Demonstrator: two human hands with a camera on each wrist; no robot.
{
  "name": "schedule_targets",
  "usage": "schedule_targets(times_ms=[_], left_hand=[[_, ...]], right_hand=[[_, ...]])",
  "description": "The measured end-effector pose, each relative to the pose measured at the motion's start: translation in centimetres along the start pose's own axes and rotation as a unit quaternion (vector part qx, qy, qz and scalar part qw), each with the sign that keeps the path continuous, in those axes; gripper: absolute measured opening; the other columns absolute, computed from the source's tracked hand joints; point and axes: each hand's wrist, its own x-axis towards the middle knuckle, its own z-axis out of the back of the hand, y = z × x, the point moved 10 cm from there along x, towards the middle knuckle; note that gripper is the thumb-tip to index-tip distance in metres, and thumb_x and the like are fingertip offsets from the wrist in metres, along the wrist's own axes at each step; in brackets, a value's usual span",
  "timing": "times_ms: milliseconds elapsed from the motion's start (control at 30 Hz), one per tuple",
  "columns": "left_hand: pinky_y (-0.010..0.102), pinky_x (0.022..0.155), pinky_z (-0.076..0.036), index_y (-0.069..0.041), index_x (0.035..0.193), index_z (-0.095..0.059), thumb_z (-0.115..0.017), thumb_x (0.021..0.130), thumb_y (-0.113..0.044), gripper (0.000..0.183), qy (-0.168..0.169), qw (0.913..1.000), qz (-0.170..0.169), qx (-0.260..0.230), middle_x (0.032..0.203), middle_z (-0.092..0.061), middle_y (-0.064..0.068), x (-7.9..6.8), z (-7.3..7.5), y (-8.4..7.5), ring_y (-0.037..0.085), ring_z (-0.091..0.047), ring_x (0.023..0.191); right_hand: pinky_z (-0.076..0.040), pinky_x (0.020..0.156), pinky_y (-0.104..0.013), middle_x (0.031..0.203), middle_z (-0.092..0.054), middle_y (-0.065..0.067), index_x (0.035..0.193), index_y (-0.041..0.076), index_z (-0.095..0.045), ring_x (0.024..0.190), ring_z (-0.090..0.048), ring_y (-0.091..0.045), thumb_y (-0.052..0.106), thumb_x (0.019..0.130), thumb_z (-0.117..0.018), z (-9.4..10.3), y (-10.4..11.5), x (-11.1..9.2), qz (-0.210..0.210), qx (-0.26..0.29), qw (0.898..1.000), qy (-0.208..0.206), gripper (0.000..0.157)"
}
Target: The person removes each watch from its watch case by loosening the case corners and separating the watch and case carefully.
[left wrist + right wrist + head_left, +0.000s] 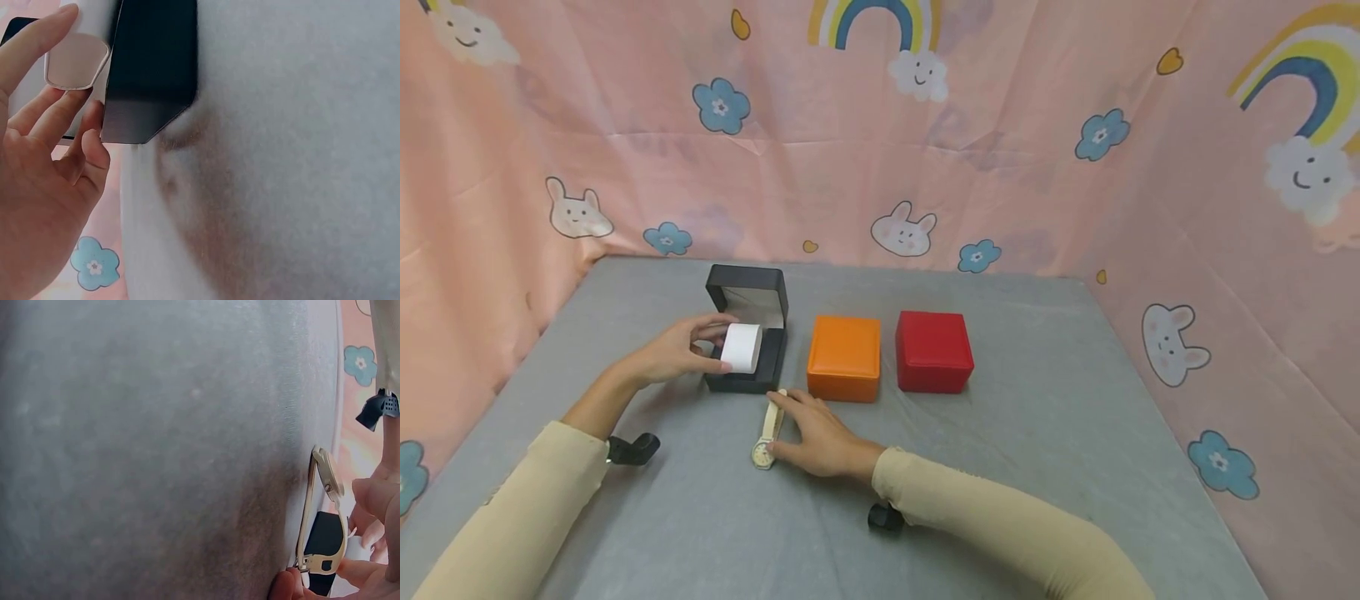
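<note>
The left hand (681, 348) pinches a white cushion (742, 348), with the thumb on one side and the fingers on the other, just over the base of a black box (737, 384); whether the cushion rests on the base or is lifted off it, I cannot tell. The lid (752, 304) of this box stands up at the back, its pale lining facing forward. The right hand (822, 437) holds a cream watch (771, 425) in a narrow grip, fingertips at the buckle end of the strap and the thumb near the dial. The watch is on the grey bench (1060, 400), in front of the black box, its dial end nearer the person; in the right wrist view the strap forms a closed loop. To the right of the black box stand a shut orange box (844, 354) and, beside that, a shut red box (934, 350), with small gaps between them. Both arms wear beige sleeves (527, 500), and a black device (634, 450) sits at each wrist. Behind the bench hangs a pink cloth (820, 183) printed with rainbows, rabbits, smiling clouds and blue flowers
</note>
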Motion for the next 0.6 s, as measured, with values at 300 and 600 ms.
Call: schedule_targets(times_ms=[300,600], left_hand=[[0.058,0.107,-0.045,-0.005,0.148,-0.045,-0.081,0.086,-0.023,0.074,0.002,0.9999,0.004,0.011,0.157,-0.042,0.024,0.19,-0.05,0.07,0.043,-0.042,0.145],[0.066,0.111,-0.038,-0.001,0.149,-0.043,-0.080,0.086,-0.023,0.076,0.008,0.9999,0.007,0.006,0.156,-0.042,0.027,0.32,-0.27,0.17,0.046,-0.041,0.144]], right_hand=[[-0.037,0.119,-0.050,0.162,-0.036,-0.012,0.159,0.022,-0.034,0.146,-0.041,-0.032,0.034,0.097,-0.067,0.06,0.04,-0.06,0.000,-0.003,1.000,0.002,0.071],[-0.032,0.122,-0.050,0.162,-0.036,-0.012,0.159,0.021,-0.034,0.147,-0.040,-0.031,0.034,0.097,-0.067,-0.03,-0.03,-0.01,0.004,-0.001,1.000,0.003,0.071]])
